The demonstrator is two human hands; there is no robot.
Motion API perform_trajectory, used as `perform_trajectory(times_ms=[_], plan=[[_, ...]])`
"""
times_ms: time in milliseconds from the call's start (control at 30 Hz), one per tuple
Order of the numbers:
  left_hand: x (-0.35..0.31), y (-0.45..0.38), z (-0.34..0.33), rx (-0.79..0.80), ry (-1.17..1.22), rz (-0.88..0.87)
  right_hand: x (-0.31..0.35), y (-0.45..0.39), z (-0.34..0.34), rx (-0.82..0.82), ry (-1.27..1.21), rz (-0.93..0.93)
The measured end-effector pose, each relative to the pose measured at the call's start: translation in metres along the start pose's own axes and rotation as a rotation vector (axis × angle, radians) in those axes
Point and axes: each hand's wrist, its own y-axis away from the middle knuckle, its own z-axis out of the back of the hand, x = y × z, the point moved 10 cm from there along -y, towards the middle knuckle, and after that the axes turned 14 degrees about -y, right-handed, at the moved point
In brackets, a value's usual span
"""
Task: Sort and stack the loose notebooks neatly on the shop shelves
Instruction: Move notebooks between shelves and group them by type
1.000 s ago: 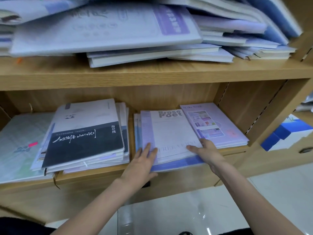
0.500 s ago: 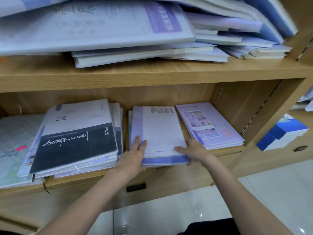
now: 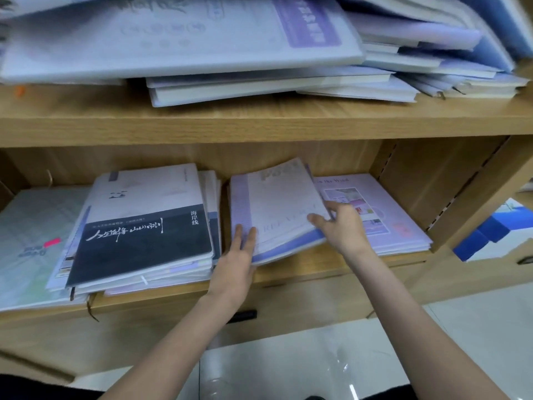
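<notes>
step: middle pile on the lower shelf [image 3: 302,272] is being squared; judged mid-task
poet notebook [image 3: 279,209]: top of the middle pile, near the shelf's front edge; half a second ago it was lying flat, now its right side is lifted and the cover is tilted up toward the back panel
right hand [image 3: 343,229]: moved from the pile's front edge to the right edge of the poet notebook; fingers curled round that edge, thumb under it hidden
left hand [image 3: 239,255]: kept at the pile's front-left corner, fingers straight and close together, pressed on the pile
pink stack [image 3: 383,220]: right end of the lower shelf, just beside the middle pile, partly covered by the right hand
dark-cover stack [image 3: 144,235]: left of the middle pile, fanned, front corner over the shelf edge
upper shelf [image 3: 259,122]: loose notebooks heaped askew, not yet sorted
meaning: lift suggests the top book is being taken off or re-seated; slip risk judged low with the left hand pinning the pile
</notes>
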Motion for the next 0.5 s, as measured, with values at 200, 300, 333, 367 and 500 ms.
perform_trajectory(times_ms=[200,300,333,367,500], plan=[[-0.024,-0.011,-0.012,0.221,0.046,-0.019,-0.052,-0.006,0.0,0.111,0.365,-0.125],[-0.034,-0.007,0.006,0.129,0.019,-0.096,-0.045,-0.005,0.0,0.123,0.356,-0.091],[-0.037,-0.004,0.016,0.063,0.017,-0.115,-0.042,-0.004,-0.001,0.134,0.361,-0.068],[-0.039,0.0,0.028,-0.022,0.017,-0.139,-0.037,-0.003,0.0,0.137,0.356,-0.046],[-0.047,0.031,0.085,-0.425,0.003,-0.314,-0.012,0.019,0.016,0.082,0.125,-0.025]])
